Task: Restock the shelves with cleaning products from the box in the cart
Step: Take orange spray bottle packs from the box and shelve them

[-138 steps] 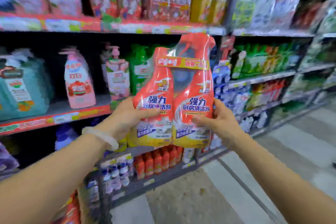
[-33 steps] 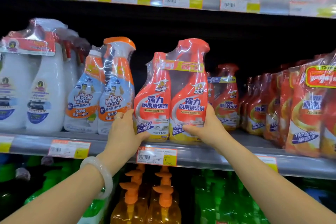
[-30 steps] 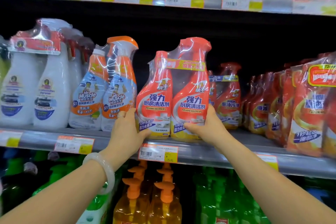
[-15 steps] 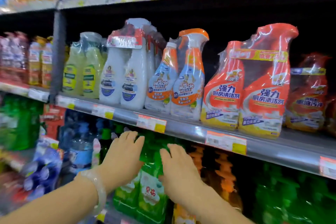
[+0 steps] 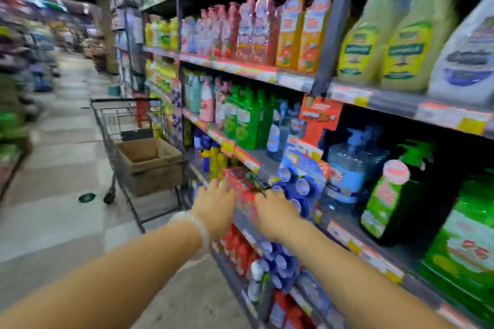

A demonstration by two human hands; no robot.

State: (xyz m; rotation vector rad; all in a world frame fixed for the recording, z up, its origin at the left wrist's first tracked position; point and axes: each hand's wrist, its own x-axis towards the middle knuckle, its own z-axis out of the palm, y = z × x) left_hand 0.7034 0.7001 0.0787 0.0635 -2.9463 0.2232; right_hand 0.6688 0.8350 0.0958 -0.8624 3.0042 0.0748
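Both hands reach forward with nothing in them: the left hand (image 5: 215,204), a pale bangle (image 5: 196,230) at its wrist, has its fingers straight and slightly spread, and the right hand (image 5: 275,212) looks much the same, though blur softens its fingertips. They hang in front of the lower shelf edge (image 5: 347,242), close to the red packs (image 5: 244,195) and the blue hanging packs (image 5: 299,184). Whether either hand touches the goods, I cannot tell.

The cardboard box (image 5: 149,164) sits in the wire cart (image 5: 125,125), parked beside the shelving further down the aisle, well apart from the hands.

Risks, as I judge them: the arms pass near the hanging packs and the paper tags on the shelf edge, so a careless swing toward the cart could knock something loose. A dark green scrap (image 5: 86,197) lies on the floor by the cart's wheel, and could be stepped on. The cart could roll if leaned on.

From this angle the visible part of the box's inside looks bare, but its floor is hidden, so what stock remains is unknown. Most labels are smeared by motion blur, and the far aisle is unreadable.
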